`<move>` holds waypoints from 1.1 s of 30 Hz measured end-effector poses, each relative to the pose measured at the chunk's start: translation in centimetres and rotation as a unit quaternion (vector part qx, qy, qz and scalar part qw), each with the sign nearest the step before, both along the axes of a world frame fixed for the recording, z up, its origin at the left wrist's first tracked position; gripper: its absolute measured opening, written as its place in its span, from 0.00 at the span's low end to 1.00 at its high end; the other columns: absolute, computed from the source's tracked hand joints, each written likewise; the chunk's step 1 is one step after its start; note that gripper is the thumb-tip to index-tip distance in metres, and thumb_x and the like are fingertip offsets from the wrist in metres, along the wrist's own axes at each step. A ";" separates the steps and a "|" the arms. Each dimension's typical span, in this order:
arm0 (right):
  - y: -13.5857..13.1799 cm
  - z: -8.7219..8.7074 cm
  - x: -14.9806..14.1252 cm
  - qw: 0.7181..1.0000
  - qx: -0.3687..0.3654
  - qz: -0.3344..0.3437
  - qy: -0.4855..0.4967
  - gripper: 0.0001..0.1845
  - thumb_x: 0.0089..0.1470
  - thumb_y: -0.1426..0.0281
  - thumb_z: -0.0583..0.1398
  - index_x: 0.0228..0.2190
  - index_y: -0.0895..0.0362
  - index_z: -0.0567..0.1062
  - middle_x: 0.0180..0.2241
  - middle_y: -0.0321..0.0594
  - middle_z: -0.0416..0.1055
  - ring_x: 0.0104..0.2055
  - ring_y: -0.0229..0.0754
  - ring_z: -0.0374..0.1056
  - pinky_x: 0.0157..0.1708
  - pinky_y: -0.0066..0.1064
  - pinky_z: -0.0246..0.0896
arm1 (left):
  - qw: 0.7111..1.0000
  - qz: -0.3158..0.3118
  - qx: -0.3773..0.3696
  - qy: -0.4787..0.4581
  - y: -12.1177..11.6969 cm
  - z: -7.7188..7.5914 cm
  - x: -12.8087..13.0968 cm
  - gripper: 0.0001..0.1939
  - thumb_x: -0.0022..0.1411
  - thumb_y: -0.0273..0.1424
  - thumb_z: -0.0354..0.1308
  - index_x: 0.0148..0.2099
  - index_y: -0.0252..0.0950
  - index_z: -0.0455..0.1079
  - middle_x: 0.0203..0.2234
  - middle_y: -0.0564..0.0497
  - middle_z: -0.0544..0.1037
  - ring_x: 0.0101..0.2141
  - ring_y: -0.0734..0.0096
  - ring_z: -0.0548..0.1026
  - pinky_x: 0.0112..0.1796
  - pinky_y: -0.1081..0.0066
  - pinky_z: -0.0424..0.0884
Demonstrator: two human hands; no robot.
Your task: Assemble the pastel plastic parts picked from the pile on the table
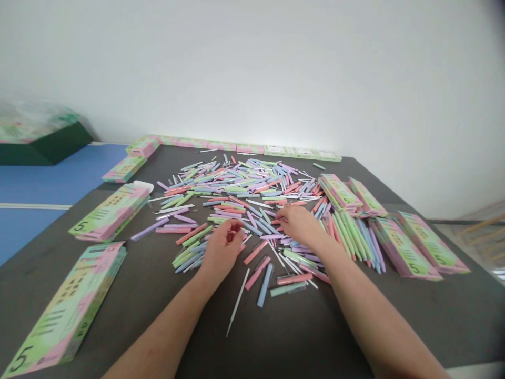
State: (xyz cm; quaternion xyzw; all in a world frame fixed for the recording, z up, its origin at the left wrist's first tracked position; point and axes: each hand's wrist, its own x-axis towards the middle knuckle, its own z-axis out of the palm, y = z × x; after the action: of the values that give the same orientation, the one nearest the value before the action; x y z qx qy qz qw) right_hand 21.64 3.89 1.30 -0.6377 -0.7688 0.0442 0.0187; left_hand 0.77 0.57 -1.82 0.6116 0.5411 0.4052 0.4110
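Note:
My left hand (223, 243) is over the near left part of a big heap of pastel pens (252, 184). Its fingers are curled together, and whatever they may hold is hidden. My right hand (299, 225) reaches into the middle of the heap with fingertips pinched low among the pens; what is between them cannot be made out. Between my forearms lie a white pen refill (238, 302), a blue pen (265, 285), a red pen (294, 279) and a mint pen (288, 289). Green pens (349, 234) lie side by side right of my right hand.
Printed pen boxes lie on the dark table (315, 337): a near left box (67, 308), an open-flapped box (110, 210), and several at right, including one box (406, 247). A row of boxes (221, 146) lines the back edge. A dark green bin (47, 142) stands on a blue surface.

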 end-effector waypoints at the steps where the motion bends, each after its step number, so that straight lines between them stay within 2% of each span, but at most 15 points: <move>1: 0.2 -0.2 0.0 1.000 -0.003 0.000 0.000 0.13 0.54 0.74 0.53 0.34 0.58 0.79 0.37 0.46 0.76 0.41 0.46 0.70 0.37 0.30 0.59 | 0.998 -0.013 0.022 0.051 0.0 -0.2 0.0 0.10 0.58 0.34 0.52 0.40 0.36 0.70 0.27 0.52 0.75 0.24 0.73 0.70 0.26 0.73 0.66; 5: 0.8 -1.1 0.3 1.000 -0.014 0.001 -0.001 0.12 0.55 0.70 0.55 0.32 0.58 0.79 0.35 0.48 0.77 0.40 0.46 0.70 0.37 0.29 0.59 | 0.964 -0.069 0.099 0.235 -0.3 -0.4 0.0 0.10 0.59 0.35 0.53 0.41 0.39 0.72 0.32 0.51 0.78 0.32 0.66 0.73 0.32 0.69 0.65; 8: 1.0 -1.5 0.6 1.000 -0.017 0.002 0.001 0.12 0.55 0.69 0.56 0.33 0.59 0.79 0.36 0.48 0.76 0.39 0.45 0.70 0.37 0.29 0.59 | 0.938 -0.095 0.135 0.303 -0.8 -0.4 0.2 0.11 0.59 0.39 0.54 0.41 0.41 0.72 0.35 0.51 0.78 0.37 0.64 0.74 0.34 0.69 0.64; 11: 1.0 -1.7 0.9 1.000 -0.015 0.008 0.006 0.14 0.57 0.66 0.55 0.33 0.59 0.79 0.35 0.48 0.76 0.39 0.45 0.70 0.38 0.29 0.58 | 0.919 -0.120 0.143 0.347 -1.1 -0.5 0.3 0.11 0.58 0.41 0.57 0.40 0.41 0.72 0.33 0.52 0.77 0.37 0.63 0.74 0.33 0.69 0.62; 15: 1.1 -2.0 1.1 1.000 -0.011 0.021 0.017 0.13 0.57 0.66 0.56 0.30 0.60 0.78 0.33 0.49 0.76 0.39 0.46 0.69 0.39 0.30 0.58 | 0.901 -0.150 0.142 0.382 -1.2 -0.6 0.4 0.08 0.58 0.38 0.58 0.37 0.41 0.71 0.31 0.52 0.76 0.35 0.64 0.73 0.30 0.70 0.61; 19: 1.2 -2.4 1.1 0.999 0.000 0.029 0.036 0.12 0.57 0.67 0.56 0.29 0.61 0.76 0.34 0.49 0.75 0.41 0.45 0.68 0.41 0.31 0.56 | 0.889 -0.161 0.150 0.402 -1.3 -0.6 0.4 0.06 0.59 0.34 0.56 0.37 0.40 0.72 0.34 0.50 0.76 0.37 0.63 0.74 0.32 0.69 0.63; 23: 1.3 -2.1 1.6 0.998 0.011 0.013 0.063 0.12 0.59 0.67 0.55 0.32 0.61 0.75 0.33 0.46 0.75 0.37 0.42 0.68 0.36 0.29 0.56 | 0.886 -0.161 0.157 0.407 -1.4 -0.6 0.5 0.08 0.62 0.32 0.53 0.37 0.39 0.73 0.38 0.48 0.76 0.39 0.63 0.74 0.35 0.68 0.65; 26: 1.3 -1.1 2.6 0.993 0.033 -0.023 0.112 0.13 0.59 0.65 0.52 0.34 0.60 0.73 0.29 0.42 0.75 0.31 0.39 0.68 0.31 0.27 0.56 | 0.885 -0.162 0.160 0.407 -1.3 -0.7 0.4 0.09 0.62 0.32 0.51 0.36 0.38 0.73 0.37 0.47 0.76 0.38 0.64 0.74 0.35 0.69 0.65; 30: 1.6 -0.2 4.6 0.967 0.066 -0.108 0.219 0.16 0.56 0.59 0.54 0.32 0.59 0.73 0.27 0.40 0.75 0.28 0.39 0.68 0.27 0.27 0.55 | 0.890 -0.154 0.159 0.398 -1.2 -0.6 0.4 0.09 0.62 0.31 0.50 0.33 0.38 0.71 0.33 0.48 0.75 0.36 0.65 0.74 0.34 0.70 0.65; 33: 1.8 -0.3 5.2 0.967 0.062 -0.122 0.216 0.16 0.55 0.59 0.55 0.31 0.59 0.74 0.26 0.39 0.74 0.27 0.39 0.67 0.26 0.27 0.54 | 0.905 -0.121 0.155 0.377 -1.1 -0.5 0.4 0.07 0.61 0.30 0.50 0.34 0.38 0.69 0.32 0.49 0.75 0.35 0.65 0.74 0.34 0.70 0.65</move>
State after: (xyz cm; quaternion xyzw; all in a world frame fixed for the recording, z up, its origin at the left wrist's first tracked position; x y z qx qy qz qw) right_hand 26.89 5.65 0.98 -0.6997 -0.6641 0.1303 0.2288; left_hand 1.17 -0.52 -2.30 0.8354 0.5079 0.1704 0.1229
